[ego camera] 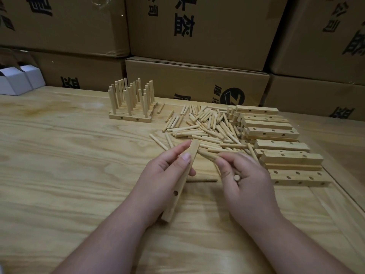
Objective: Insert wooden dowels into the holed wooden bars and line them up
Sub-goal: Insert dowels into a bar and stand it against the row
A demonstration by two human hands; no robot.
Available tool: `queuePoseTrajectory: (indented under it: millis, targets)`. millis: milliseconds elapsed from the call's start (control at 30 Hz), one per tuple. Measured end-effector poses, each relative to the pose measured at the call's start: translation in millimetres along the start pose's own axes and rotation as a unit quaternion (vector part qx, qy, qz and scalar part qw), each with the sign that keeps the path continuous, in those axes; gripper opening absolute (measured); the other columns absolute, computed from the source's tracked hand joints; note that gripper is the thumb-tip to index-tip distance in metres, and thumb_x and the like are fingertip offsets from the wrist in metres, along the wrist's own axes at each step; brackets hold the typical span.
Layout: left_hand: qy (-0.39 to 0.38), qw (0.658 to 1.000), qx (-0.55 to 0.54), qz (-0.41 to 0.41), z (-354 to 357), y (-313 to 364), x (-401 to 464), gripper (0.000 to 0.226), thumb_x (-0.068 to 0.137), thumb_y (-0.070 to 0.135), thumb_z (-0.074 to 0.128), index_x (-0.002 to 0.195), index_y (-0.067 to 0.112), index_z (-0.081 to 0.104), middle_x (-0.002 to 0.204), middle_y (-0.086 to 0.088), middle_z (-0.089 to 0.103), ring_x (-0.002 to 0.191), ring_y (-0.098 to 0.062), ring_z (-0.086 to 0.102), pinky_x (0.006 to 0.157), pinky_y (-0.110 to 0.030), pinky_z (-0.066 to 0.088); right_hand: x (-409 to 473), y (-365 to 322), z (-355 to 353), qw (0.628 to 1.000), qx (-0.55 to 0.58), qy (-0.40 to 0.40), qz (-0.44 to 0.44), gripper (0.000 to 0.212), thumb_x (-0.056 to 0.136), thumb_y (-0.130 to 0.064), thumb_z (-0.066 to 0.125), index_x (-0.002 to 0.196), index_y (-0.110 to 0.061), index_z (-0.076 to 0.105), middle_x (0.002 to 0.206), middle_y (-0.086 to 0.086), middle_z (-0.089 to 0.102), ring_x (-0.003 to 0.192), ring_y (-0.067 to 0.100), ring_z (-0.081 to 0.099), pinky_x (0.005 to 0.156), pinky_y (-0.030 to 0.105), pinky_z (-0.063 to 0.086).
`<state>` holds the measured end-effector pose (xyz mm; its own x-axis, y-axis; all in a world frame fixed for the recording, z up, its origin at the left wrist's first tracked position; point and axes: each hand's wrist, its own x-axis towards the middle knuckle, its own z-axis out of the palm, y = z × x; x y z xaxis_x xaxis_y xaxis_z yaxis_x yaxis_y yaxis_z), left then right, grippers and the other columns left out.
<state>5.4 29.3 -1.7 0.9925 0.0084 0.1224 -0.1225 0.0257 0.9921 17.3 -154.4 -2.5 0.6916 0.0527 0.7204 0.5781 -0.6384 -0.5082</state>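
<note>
The left hand holds a holed wooden bar above the tabletop. Its fingers and thumb are curled round the bar's upper half, and the bar tilts, with its far end up and its near end low by the wrist. One round hole shows on the side of the bar.

The right hand is just beside the bar. Its fingers are curled round a few dowels. One dowel pokes out toward the bar, and the round end of another shows inside the hand.

Behind the bar lies a big loose pile of dowels. Next to that pile, on the far side from the bar, is a stack of holed bars, lying flat. Farther back from the bar stand the finished bars, lined up side by side with dowels sticking straight up out of them.

Brown cardboard boxes are stacked behind the tabletop. Two small white boxes sit at its far corner.
</note>
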Motion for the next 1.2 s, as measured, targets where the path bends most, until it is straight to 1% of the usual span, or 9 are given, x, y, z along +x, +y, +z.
queuePoseTrajectory:
  millis: [67, 133, 200, 300, 433, 600, 833, 967, 1200]
  targets:
    - [-0.006, 1.000, 0.004, -0.016, 1.4, 0.5, 0.6, 0.019, 0.085, 0.056, 0.063, 0.102, 0.059, 0.070, 0.087, 0.003, 0.077, 0.077, -0.003, 0.069, 0.067, -0.019, 0.052, -0.3, 0.3, -1.4, 1.000, 0.009, 0.024, 0.009, 0.018, 0.095, -0.024, 0.062, 0.105, -0.014, 0.074, 0.094, -0.012, 0.066, 0.093, -0.002, 0.060, 0.082, 0.010, 0.045]
    - [-0.005, 1.000, 0.009, -0.026, 2.6, -0.6, 1.3, 0.013, 0.095, 0.047, 0.063, 0.096, 0.043, 0.075, 0.085, 0.002, 0.077, 0.075, -0.004, 0.068, 0.065, -0.015, 0.051, -0.2, 0.4, -3.3, 0.998, 0.019, 0.035, 0.041, 0.021, 0.094, -0.028, 0.066, 0.114, -0.019, 0.071, 0.100, -0.015, 0.064, 0.098, -0.009, 0.059, 0.085, 0.006, 0.044]
    - [0.017, 0.999, 0.014, -0.031, 2.5, -2.0, 2.6, 0.027, 0.100, 0.041, 0.056, 0.086, 0.028, 0.075, 0.075, 0.007, 0.074, 0.063, -0.002, 0.062, 0.056, -0.012, 0.046, -0.4, 0.5, -3.7, 0.996, 0.030, 0.043, 0.070, 0.031, 0.089, -0.028, 0.070, 0.120, -0.026, 0.066, 0.103, -0.017, 0.063, 0.101, -0.008, 0.058, 0.083, 0.004, 0.043]
    - [0.076, 0.996, 0.006, -0.047, 0.9, -1.5, 5.2, 0.041, 0.104, 0.045, 0.046, 0.079, 0.024, 0.071, 0.066, 0.010, 0.068, 0.052, -0.003, 0.057, 0.046, -0.014, 0.042, 0.3, -0.2, -2.9, 0.996, 0.035, 0.057, 0.061, 0.027, 0.085, -0.024, 0.076, 0.112, -0.025, 0.070, 0.100, -0.022, 0.063, 0.096, -0.002, 0.061, 0.078, 0.007, 0.045]
    - [0.101, 0.993, -0.025, -0.057, -1.0, -2.9, 9.7, 0.038, 0.106, 0.048, 0.038, 0.103, 0.030, 0.071, 0.070, 0.005, 0.068, 0.055, -0.008, 0.060, 0.054, -0.023, 0.045, -2.2, -2.5, -0.6, 0.997, 0.051, 0.050, -0.008, 0.017, 0.086, -0.014, 0.076, 0.102, -0.015, 0.076, 0.099, -0.018, 0.066, 0.096, -0.012, 0.060, 0.083, 0.003, 0.041]
    - [0.097, 0.993, -0.046, -0.048, 0.6, -3.6, 9.3, 0.038, 0.107, 0.045, 0.039, 0.101, 0.026, 0.072, 0.063, 0.003, 0.064, 0.052, -0.007, 0.057, 0.048, -0.018, 0.045, -5.3, -8.1, 2.7, 0.993, 0.084, -0.016, -0.076, 0.017, 0.087, -0.011, 0.070, 0.103, -0.011, 0.076, 0.093, -0.007, 0.068, 0.090, -0.002, 0.062, 0.079, 0.008, 0.044]
    - [0.095, 0.994, -0.044, -0.042, -0.5, -6.0, 8.6, 0.036, 0.107, 0.049, 0.035, 0.107, 0.035, 0.068, 0.061, 0.002, 0.065, 0.051, -0.008, 0.057, 0.051, -0.022, 0.046, -4.7, -7.6, 3.0, 0.993, 0.090, -0.049, -0.067, 0.015, 0.090, -0.017, 0.069, 0.103, -0.014, 0.075, 0.084, -0.010, 0.057, 0.077, -0.001, 0.056, 0.072, 0.007, 0.039]
    - [0.084, 0.996, -0.022, -0.019, 0.0, -8.3, 8.1, 0.033, 0.107, 0.050, 0.034, 0.115, 0.037, 0.062, 0.060, 0.003, 0.063, 0.052, -0.005, 0.058, 0.048, -0.018, 0.046, -3.8, -8.2, -0.2, 0.993, 0.071, -0.060, -0.079, 0.015, 0.092, -0.020, 0.066, 0.104, -0.015, 0.075, 0.084, -0.009, 0.057, 0.075, 0.001, 0.056, 0.067, 0.009, 0.040]
    - [0.061, 0.998, 0.014, 0.011, 1.5, -6.0, 5.0, 0.019, 0.089, 0.065, 0.037, 0.094, 0.065, 0.056, 0.058, 0.006, 0.061, 0.055, -0.003, 0.059, 0.051, -0.014, 0.046, -3.2, -10.7, -2.6, 0.993, 0.056, -0.064, -0.086, 0.015, 0.091, -0.021, 0.067, 0.101, -0.012, 0.075, 0.077, -0.011, 0.052, 0.072, -0.003, 0.051, 0.067, 0.007, 0.037]
